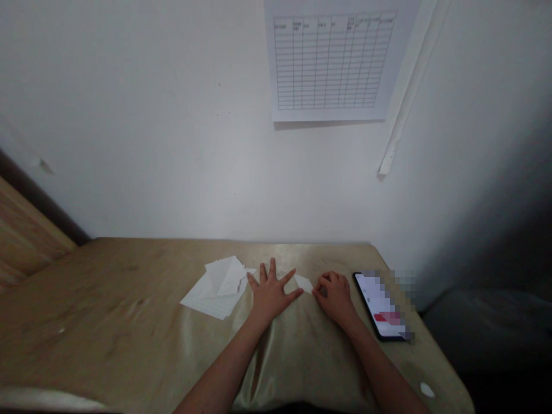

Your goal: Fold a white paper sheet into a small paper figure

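Observation:
A small folded piece of white paper [304, 283] lies on the cloth-covered table between my hands. My left hand [269, 292] rests flat with its fingers spread wide, its thumb and forefinger close to the paper's left side. With curled fingers, my right hand [336, 294] pinches the paper's right corner between thumb and fingertips. To the left of my left hand lies a loose stack of white paper sheets [211, 298], with folded or torn pieces on top; its outstretched little finger reaches to the stack's right edge.
A phone [375, 310] with a lit screen lies right of my right hand. Near the table's right front corner is a small white scrap [426, 390]. The white wall [172, 144] rises behind the table [129, 333], with a printed grid sheet [332, 69] on it.

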Motion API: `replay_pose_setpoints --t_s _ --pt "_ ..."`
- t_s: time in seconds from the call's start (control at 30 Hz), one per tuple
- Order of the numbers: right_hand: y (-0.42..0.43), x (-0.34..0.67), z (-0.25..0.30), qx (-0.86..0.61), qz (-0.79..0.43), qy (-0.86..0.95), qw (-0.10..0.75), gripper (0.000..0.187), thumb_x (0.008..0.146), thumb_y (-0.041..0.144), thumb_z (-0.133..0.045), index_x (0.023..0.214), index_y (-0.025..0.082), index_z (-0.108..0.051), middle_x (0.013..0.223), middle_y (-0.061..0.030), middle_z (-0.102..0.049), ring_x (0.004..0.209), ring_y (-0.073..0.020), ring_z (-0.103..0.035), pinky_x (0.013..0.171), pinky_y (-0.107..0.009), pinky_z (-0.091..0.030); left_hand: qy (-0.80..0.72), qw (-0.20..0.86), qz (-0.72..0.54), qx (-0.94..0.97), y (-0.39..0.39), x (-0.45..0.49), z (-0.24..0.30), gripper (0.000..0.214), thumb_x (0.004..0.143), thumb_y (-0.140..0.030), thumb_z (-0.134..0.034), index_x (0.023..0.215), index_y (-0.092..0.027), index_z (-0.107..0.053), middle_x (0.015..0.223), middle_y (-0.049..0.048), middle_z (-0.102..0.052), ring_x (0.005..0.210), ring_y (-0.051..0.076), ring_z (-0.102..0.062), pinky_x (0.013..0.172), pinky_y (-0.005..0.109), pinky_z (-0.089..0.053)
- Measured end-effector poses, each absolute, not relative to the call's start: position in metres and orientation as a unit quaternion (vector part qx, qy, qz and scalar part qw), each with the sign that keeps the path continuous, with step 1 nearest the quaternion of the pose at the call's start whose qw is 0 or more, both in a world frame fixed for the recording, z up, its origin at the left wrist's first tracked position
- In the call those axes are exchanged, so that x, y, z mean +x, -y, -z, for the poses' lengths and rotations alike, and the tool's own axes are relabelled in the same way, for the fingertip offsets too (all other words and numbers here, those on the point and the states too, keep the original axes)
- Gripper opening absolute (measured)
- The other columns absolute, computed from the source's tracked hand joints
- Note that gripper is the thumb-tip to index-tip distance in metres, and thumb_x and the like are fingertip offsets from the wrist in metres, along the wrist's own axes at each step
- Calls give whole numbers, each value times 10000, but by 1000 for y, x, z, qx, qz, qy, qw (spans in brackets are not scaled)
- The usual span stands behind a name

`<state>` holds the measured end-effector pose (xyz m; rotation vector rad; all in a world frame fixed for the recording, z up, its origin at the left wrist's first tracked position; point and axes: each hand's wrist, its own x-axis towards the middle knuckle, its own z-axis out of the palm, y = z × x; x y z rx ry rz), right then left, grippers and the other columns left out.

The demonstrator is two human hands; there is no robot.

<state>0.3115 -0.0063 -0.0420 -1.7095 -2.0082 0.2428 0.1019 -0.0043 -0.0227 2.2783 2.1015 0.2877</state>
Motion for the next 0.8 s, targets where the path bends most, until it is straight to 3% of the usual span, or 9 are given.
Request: replay_pose_setpoints --t_s 0.17,0.33,0.53,0.67,0.8 --pt "7 312 40 -621 -91 740 243 38 854 281 -679 844 263 -711 1117 -64 -641 1123 -269 -522 1057 -435 -321 -670 15 -82 737 6 101 25 742 853 -816 -455 1518 -495 -393 1718 79 -171 1544 481 -158 1109 832 -16" --pt "8 313 39 -620 -92 738 250 56 865 294 -674 887 271 -720 1127 -63 -637 1134 -268 -519 1067 -431 -323 -660 3 -94 746 11 99 23 910 887 -741 -504 1626 -337 -162 1712 173 -139 1551 435 -181 1159 779 -90" --pt "9 313 40 -620 -94 738 250 85 864 307 -682 926 271 -729 1124 -67 -636 1126 -266 -522 1047 -420 -338 -576 24 -115 809 18 107 24 527 976 -645 -444 1492 -581 -358 1738 -22 -55 1566 425 -118 1160 782 -26" --pt "9 314 40 -617 -98 738 256 86 860 318 -690 921 278 -736 1127 -67 -632 1133 -273 -519 1063 -440 -324 -565 28 -114 817 16 111 27 426 996 -636 -396 1421 -633 -428 1728 -91 -98 1563 423 -131 1152 799 -7" --pt "8 313 40 -620 -99 733 261 60 852 310 -704 888 275 -736 1125 -63 -635 1132 -268 -522 1058 -434 -327 -577 33 -113 808 13 112 28 429 990 -644 -397 1416 -624 -443 1724 -90 -127 1562 433 -131 1155 795 -4"
